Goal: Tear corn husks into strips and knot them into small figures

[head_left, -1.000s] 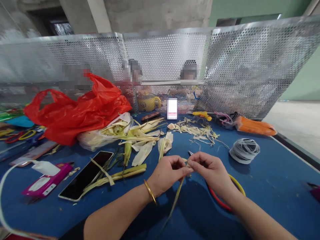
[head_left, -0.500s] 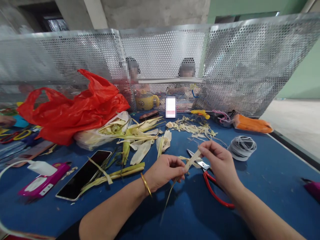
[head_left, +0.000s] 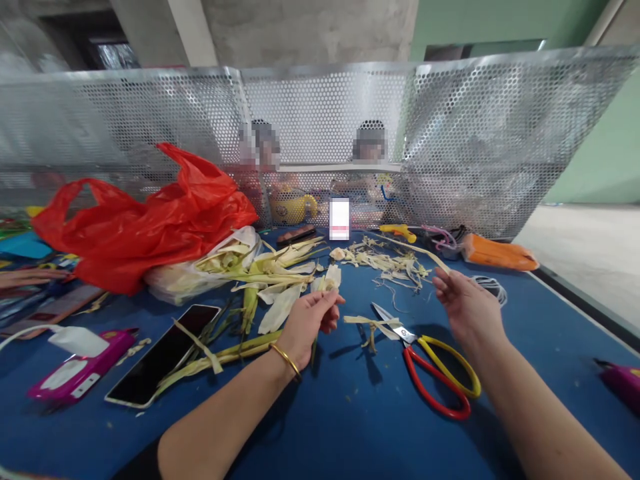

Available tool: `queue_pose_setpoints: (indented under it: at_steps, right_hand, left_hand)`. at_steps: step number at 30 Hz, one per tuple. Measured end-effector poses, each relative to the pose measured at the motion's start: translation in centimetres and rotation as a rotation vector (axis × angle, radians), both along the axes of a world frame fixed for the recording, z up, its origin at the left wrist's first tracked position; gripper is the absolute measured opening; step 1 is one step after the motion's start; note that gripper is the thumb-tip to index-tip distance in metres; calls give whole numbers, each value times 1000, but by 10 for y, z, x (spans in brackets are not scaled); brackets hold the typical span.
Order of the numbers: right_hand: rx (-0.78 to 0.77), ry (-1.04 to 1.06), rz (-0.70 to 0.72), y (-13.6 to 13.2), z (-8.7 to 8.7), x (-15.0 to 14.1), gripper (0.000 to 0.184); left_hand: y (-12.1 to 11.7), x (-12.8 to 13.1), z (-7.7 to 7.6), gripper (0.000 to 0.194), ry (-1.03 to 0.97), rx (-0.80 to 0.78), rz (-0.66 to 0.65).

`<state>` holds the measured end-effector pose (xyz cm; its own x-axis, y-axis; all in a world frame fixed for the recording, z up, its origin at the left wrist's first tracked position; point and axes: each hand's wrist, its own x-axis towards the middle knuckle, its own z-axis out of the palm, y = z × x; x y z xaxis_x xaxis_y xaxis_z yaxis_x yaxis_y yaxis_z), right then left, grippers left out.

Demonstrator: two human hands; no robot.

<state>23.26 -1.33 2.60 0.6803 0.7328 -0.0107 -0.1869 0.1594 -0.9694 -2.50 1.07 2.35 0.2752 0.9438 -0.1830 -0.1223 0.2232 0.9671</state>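
1. Strip (head_left: 431, 255): long, pale; one end pinched in the right hand (head_left: 470, 310), the rest reaching away over the scraps (head_left: 395, 261). An end grip likely leaves its length free.
2. Left hand (head_left: 311, 321): fingers curled narrow, just beside the husks (head_left: 281, 308); whether anything is held inside, cannot tell.
3. Scissors (head_left: 406, 335): flat between the hands, points away, red and yellow handles toward the person; so laid, probably for easy pick-up by the right hand.
4. Offcut (head_left: 367, 321): short, knotted-looking, lying at the blades, its right end meeting them; easily snagged, by judgement.
5. Twine (head_left: 493, 287): partly hidden behind the right hand, short of the orange pack (head_left: 500, 253).
6. Phone (head_left: 155, 357): left of the left forearm, a husk piece across it; this side looks tight for a sweep.
7. Mesh (head_left: 500, 133): upright along the far side, a limit to forward reach.
8. Tabletop (head_left: 350, 427): blue surface visible between the forearms, giving room toward the person; its dark right edge runs beyond the right hand, beside the orange pack.
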Motion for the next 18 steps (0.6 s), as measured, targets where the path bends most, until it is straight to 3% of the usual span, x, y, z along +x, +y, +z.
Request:
queue_pose_setpoints:
  at_steps: [8,14,18]
  right_hand:
    - [-251,-400,85,9,-20,0,43]
    - [-363,-799,220,8,-23,9,10]
    - [-377,-899,426,9,-30,4,32]
  left_hand:
    - [-5,5,-6,23,111,63,-151]
    - [-6,6,-6,19,127,92,-162]
    - [-8,8,-4,17,125,80,-157]
